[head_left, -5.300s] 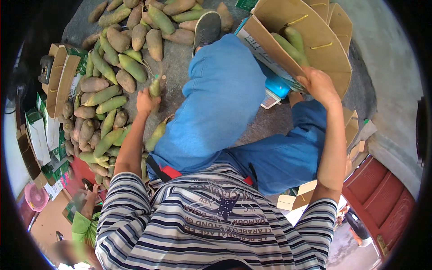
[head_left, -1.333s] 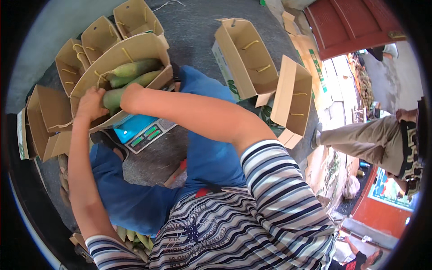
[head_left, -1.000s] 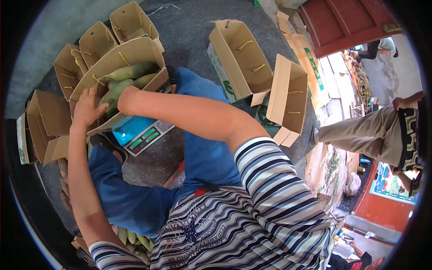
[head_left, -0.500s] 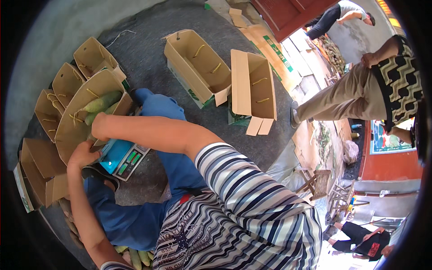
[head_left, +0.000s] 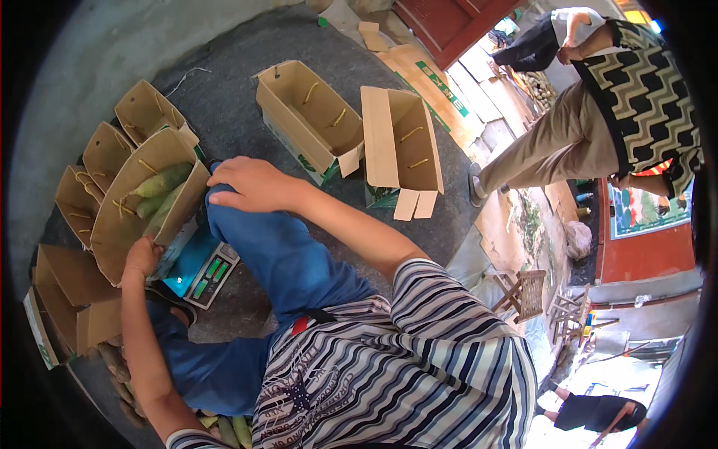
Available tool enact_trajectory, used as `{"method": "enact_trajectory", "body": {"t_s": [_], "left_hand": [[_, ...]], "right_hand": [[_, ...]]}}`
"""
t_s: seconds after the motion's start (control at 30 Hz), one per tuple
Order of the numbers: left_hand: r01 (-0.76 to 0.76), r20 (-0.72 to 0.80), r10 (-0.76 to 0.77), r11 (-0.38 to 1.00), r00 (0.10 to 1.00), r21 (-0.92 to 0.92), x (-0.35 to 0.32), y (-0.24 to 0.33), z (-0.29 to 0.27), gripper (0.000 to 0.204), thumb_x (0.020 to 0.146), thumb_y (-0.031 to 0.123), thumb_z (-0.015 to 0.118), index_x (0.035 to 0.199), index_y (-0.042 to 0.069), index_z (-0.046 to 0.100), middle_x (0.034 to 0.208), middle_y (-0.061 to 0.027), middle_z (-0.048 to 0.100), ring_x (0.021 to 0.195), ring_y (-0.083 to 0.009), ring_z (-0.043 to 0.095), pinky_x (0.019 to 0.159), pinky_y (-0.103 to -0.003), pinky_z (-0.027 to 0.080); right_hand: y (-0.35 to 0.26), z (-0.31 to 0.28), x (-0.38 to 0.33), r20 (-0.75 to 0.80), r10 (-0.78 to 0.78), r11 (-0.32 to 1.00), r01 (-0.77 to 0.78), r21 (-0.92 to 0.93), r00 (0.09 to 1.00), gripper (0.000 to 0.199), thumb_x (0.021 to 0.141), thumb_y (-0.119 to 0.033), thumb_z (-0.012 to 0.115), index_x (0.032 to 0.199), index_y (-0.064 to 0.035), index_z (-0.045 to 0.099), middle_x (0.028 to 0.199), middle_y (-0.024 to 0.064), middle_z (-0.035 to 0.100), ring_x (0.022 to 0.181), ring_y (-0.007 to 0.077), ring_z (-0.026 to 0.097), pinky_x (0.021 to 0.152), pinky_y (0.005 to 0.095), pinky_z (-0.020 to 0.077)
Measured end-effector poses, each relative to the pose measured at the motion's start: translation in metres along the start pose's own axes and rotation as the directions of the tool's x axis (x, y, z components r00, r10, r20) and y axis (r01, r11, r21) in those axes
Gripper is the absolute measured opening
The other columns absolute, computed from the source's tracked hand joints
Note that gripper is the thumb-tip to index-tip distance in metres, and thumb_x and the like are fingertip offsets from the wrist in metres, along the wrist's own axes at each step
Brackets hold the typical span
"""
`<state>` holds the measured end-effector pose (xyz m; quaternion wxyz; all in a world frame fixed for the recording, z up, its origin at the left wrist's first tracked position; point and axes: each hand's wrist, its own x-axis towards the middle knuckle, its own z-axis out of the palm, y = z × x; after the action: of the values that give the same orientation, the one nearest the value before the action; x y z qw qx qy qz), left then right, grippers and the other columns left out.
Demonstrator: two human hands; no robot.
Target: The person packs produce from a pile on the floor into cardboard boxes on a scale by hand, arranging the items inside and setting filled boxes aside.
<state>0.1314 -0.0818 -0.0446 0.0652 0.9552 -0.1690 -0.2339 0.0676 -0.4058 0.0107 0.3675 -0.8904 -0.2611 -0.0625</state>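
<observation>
A tall cardboard box [head_left: 120, 232] with yellow cord handles stands on a digital scale [head_left: 213, 277] with a lit green display. Long, pale-green vegetables [head_left: 163, 181] lie inside it. My left hand [head_left: 142, 258] is closed on the box's near rim, and its fingertips are partly hidden there. My right hand [head_left: 250, 185] holds nothing; its fingers are stretched out over my raised blue-trousered knee, just right of the box.
More open cardboard boxes [head_left: 153, 111] crowd behind and left of the scale. Two others [head_left: 310, 112] stand on the dark floor. Loose vegetables [head_left: 224, 430] lie beside me. At right are a standing person [head_left: 591, 142], wooden stools [head_left: 523, 292] and flattened cardboard [head_left: 426, 78].
My right hand has pulled back from over the box to my knee, uncovering the vegetables. My left hand has stayed at the box's rim. The standing person now overlaps the person behind.
</observation>
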Motion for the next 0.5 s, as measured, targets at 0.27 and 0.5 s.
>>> {"method": "enact_trajectory", "body": {"t_s": [0.27, 0.5], "left_hand": [[-0.075, -0.098, 0.063, 0.990, 0.993, -0.121, -0.001, -0.003, 0.007, 0.032, 0.074, 0.011, 0.059, 0.104, 0.002, 0.054, 0.090, -0.0234, 0.059, 0.092, -0.0376, 0.055, 0.078, -0.042, 0.043], [-0.051, -0.041, 0.045, 0.984, 0.998, -0.170, 0.003, -0.012, 0.008, 0.033, 0.075, 0.011, 0.058, 0.106, 0.002, 0.053, 0.093, -0.0248, 0.058, 0.093, -0.0385, 0.054, 0.079, -0.042, 0.043]], "right_hand": [[-0.024, 0.025, -0.022, -0.266, -0.036, 0.999, 0.032, -0.019, 0.963, 0.042, 0.081, -0.031, 0.054, 0.113, -0.0040, 0.051, 0.118, 0.0176, 0.047, 0.111, 0.0336, 0.043, 0.093, 0.0411, 0.0349], [-0.028, 0.042, -0.018, -0.264, -0.080, 0.996, 0.087, 0.017, 0.961, 0.048, 0.080, -0.031, 0.054, 0.119, -0.0037, 0.046, 0.124, 0.0186, 0.042, 0.115, 0.0338, 0.040, 0.097, 0.0417, 0.0309]]}}
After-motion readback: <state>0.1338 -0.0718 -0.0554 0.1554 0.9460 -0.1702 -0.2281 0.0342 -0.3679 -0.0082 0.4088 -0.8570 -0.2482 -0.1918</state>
